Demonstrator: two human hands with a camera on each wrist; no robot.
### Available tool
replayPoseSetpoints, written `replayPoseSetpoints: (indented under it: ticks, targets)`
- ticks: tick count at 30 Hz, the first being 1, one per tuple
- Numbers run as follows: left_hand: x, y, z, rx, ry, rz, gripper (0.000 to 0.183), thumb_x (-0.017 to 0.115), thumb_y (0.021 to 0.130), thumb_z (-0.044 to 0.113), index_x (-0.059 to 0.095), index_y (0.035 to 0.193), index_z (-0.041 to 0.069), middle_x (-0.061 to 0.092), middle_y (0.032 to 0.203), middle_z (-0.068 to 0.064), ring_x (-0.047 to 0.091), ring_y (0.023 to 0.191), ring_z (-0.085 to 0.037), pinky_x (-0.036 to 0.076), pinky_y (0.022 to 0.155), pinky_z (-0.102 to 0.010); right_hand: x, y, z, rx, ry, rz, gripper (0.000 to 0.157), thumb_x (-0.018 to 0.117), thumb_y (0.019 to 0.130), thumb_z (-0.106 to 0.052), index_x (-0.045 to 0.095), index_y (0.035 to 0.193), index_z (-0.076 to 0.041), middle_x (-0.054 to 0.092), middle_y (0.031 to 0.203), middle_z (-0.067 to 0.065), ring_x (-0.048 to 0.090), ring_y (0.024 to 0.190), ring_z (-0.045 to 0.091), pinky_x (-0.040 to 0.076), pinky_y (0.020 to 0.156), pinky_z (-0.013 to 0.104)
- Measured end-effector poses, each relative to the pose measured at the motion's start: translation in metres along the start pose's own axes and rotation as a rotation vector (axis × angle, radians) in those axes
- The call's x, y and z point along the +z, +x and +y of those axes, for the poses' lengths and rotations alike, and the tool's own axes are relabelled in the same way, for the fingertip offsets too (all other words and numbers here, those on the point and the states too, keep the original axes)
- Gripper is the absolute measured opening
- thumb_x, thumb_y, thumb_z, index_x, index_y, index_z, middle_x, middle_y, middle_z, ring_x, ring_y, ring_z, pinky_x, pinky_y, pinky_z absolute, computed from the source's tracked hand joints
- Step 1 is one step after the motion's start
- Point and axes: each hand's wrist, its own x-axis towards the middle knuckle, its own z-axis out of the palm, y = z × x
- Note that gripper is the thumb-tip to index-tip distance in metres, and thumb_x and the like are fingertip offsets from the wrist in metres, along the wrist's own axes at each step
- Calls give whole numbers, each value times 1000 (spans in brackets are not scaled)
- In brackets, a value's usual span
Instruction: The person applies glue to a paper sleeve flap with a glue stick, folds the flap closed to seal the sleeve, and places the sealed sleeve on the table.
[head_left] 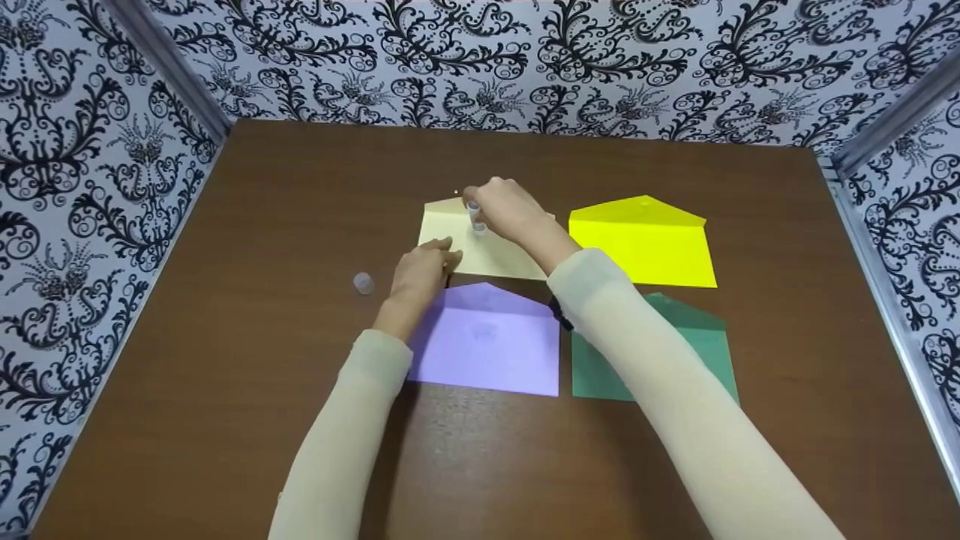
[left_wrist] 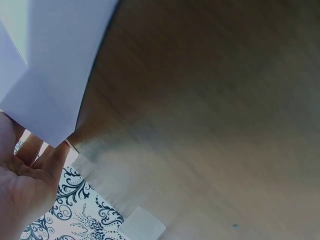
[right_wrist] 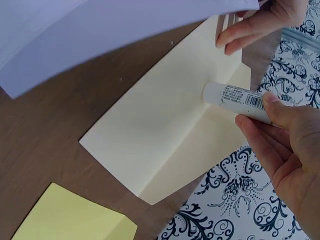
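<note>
My right hand (head_left: pixel 514 210) pinches a white glue stick (right_wrist: pixel 240 100) with printed text and a barcode, between thumb and fingers. The glue stick's lower end is on the cream envelope (right_wrist: pixel 165 115), near the crease of its raised flap. With fingers extended, my left hand (head_left: pixel 426 270) rests on the lower left corner of that envelope. In the right wrist view, the left hand's fingers (right_wrist: pixel 245 32) lie on the cream paper. A small whitish cap (head_left: pixel 363 283) sits on the table left of my left hand.
Closest to me lies a purple envelope (head_left: pixel 487 352), partly under my left wrist. A yellow envelope (head_left: pixel 645 251) is at the right, and a green envelope (head_left: pixel 600 371) lies partly behind my right sleeve. Patterned walls (head_left: pixel 465 67) border the brown table (head_left: pixel 225 450).
</note>
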Motion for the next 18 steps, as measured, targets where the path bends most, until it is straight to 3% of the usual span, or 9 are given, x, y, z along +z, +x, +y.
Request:
replayPoseSetpoints:
  ticks: [8,18]
  targets:
    - [1,1,0,8,-9,17,28,58,101,17,69,127,23,57,145,-4,54,135,-31,47,111,-45,-8,-7,12,-5,27,-23,24,65,94,-6,70,117,-6,73,114,13,68,104,32,58,94,39]
    - [3,1,-3,27,-3,44,26,58,101,16,73,122,22,59,143,-5,56,133,-31,50,108,-46,-10,-20,18,36,104,-62,26,68,94,-13,71,119,-5,72,119,12,67,111,31,55,101,40]
